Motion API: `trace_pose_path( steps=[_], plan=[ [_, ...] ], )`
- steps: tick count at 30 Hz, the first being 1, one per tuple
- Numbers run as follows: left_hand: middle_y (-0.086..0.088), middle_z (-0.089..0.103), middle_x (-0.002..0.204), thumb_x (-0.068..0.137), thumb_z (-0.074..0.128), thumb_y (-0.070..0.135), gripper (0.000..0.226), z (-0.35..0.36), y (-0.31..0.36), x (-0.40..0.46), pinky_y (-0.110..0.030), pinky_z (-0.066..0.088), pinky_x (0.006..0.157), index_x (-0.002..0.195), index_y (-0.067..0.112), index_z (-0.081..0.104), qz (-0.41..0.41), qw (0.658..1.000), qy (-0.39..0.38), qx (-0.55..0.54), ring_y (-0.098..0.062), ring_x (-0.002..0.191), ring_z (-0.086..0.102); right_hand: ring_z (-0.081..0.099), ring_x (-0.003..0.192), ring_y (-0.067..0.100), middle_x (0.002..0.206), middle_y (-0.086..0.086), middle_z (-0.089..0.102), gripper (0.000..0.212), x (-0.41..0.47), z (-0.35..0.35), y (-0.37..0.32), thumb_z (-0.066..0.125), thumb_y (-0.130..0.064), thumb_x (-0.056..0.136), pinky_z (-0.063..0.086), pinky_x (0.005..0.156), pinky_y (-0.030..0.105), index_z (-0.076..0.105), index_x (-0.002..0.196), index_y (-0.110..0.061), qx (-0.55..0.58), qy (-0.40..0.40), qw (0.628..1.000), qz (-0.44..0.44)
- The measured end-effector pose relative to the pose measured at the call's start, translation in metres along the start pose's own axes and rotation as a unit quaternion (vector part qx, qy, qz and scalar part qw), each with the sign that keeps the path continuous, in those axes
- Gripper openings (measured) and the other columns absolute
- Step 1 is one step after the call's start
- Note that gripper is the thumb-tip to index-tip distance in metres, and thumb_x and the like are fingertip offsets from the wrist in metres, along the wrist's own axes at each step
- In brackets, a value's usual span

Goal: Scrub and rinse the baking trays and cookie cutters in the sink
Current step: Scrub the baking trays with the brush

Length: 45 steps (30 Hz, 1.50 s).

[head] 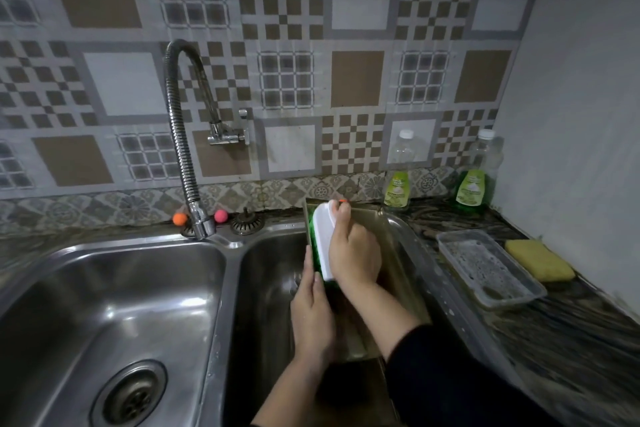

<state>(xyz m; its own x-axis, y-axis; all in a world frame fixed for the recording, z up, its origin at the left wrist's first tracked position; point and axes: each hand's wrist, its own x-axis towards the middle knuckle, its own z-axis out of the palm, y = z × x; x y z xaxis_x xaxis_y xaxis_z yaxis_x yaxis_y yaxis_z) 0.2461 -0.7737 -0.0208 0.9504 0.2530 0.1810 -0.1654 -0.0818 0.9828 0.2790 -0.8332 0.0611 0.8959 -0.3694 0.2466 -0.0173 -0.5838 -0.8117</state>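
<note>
The person has a metal baking tray (398, 253) propped on a slant in the right basin of a double steel sink (104, 288), its far end leaning up toward the bench at 12 o'clock. The right hand (353, 253) has its fingers curled round a brush (323, 243) with a white handle and green bristles, pressed against the tray's left side. The left hand (311, 315) sits at 7 o'clock from the brush, fingers fairly straight along the tray's left edge, thumb on the inner side, steadying it. A dark sleeve (433, 374) covers the right forearm.

The flexible tap (180, 135) hangs over the divider between the basins, no water visible. An orange ball (179, 219) and a pink ball (221, 215) sit by the spout, with a drain strainer (248, 220) just beside the pink one.

On the bench at 2 o'clock from the tray stand two clear bottles with green labels, a nearly empty one (398, 180) and one (479, 177) about half full of green liquid; the label writing is too blurred to read. At 3 o'clock there's a clear plastic tub (488, 270) with suds inside, and a yellow sponge (538, 262) just beyond it.
</note>
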Motion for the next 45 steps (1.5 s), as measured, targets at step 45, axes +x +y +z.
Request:
trace_pose_path(
  steps=[45],
  plan=[
    [0.015, 0.059, 0.124, 0.089, 0.061, 0.038, 0.061, -0.042, 0.000, 0.033, -0.011, 0.047, 0.090, 0.144, 0.039, 0.036, 0.008, 0.999, -0.007, 0.033, -0.001, 0.111, 0.058, 0.033, 0.138, 0.025, 0.156, -0.001, 0.026, 0.061, 0.052, -0.068, 0.038, 0.043, -0.048, 0.096, 0.033, 0.107, 0.043, 0.015, 0.150, -0.039, 0.108, -0.087, 0.990, 0.014]
  ],
)
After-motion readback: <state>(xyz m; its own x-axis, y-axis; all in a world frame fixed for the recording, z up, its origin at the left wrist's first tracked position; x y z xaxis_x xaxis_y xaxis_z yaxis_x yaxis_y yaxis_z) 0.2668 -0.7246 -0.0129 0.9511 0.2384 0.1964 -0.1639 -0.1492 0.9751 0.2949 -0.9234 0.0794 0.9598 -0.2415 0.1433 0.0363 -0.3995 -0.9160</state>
